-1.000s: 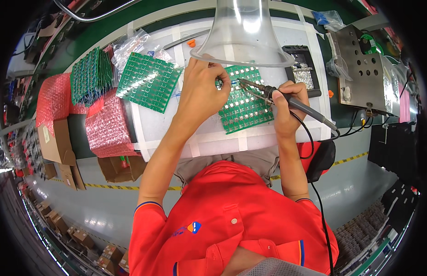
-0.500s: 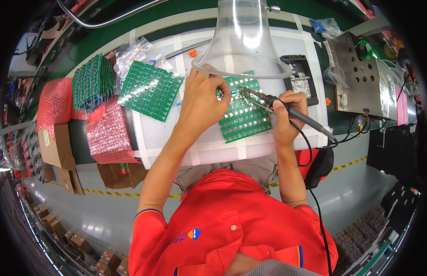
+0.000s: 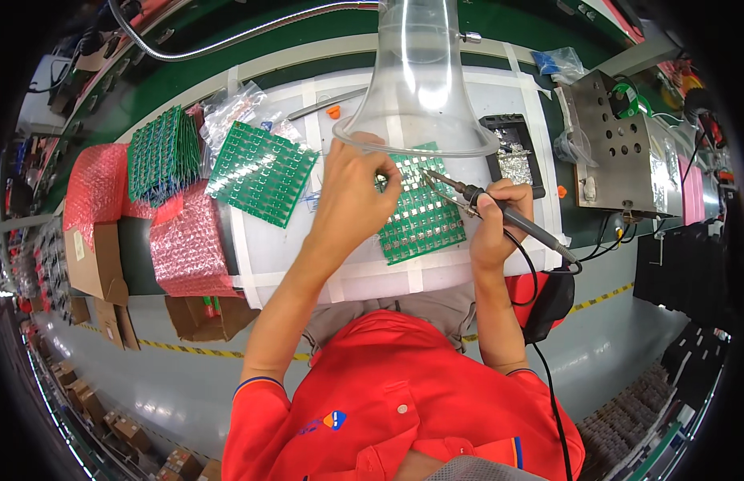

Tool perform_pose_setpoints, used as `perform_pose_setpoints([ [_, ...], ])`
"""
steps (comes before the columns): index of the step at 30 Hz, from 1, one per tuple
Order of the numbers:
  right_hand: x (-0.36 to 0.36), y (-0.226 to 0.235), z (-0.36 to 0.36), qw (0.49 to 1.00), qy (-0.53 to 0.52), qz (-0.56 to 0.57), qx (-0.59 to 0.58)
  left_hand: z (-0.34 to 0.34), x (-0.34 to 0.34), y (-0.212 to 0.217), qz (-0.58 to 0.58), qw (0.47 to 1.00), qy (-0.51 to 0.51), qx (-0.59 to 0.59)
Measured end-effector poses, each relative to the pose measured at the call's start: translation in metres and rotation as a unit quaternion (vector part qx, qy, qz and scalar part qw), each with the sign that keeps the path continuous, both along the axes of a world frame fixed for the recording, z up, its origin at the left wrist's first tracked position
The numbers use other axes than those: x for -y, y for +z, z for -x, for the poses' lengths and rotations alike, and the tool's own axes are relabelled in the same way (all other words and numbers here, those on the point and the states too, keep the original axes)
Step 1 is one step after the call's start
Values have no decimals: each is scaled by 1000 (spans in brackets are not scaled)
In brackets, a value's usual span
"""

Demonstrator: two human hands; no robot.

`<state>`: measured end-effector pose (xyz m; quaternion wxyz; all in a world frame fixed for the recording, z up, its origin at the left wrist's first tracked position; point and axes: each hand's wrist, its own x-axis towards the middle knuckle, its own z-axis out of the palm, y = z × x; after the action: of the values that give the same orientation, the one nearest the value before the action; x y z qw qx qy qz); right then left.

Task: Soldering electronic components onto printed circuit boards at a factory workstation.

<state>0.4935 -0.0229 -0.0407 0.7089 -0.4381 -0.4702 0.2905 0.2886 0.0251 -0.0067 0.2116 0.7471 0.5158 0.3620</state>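
Observation:
A green circuit board panel (image 3: 424, 232) with rows of small silvery parts lies on the white work mat. My right hand (image 3: 498, 224) is wrapped round a soldering iron (image 3: 536, 228), whose tip points left and is over the upper part of the panel; contact is hard to tell. My left hand (image 3: 356, 192) is at the panel's upper left edge with thumb and fingers curled together in a pinch. Whatever lies between those fingertips is hidden. Above the panel's far edge hangs a clear flared fume hood (image 3: 420, 104).
Left of my left hand lies another green panel (image 3: 264, 176), beside a stack of panels (image 3: 159, 156) and pink bubble wrap (image 3: 187, 240). On the right are a black tray (image 3: 512, 156) of small metal parts and a metal box (image 3: 616, 148). The iron's cable hangs down near my right forearm.
The whole view has shifted, so the bench sits lower in it. The iron's tip has moved slightly right over the panel. My left hand keeps its pinch in about the same place.

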Motion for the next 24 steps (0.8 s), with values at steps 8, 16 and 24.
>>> perform_pose_setpoints([
  [8, -1, 1, 2, 1000, 18, 8, 4, -10, 3, -12, -49, 999, 5, 0],
  [16, -2, 1, 3, 999, 32, 20, 14, -13, 4, -11, 3, 999, 27, -40],
  [24, -1, 1, 2, 999, 29, 23, 23, -16, 1, -12, -35, 999, 25, -30],
])
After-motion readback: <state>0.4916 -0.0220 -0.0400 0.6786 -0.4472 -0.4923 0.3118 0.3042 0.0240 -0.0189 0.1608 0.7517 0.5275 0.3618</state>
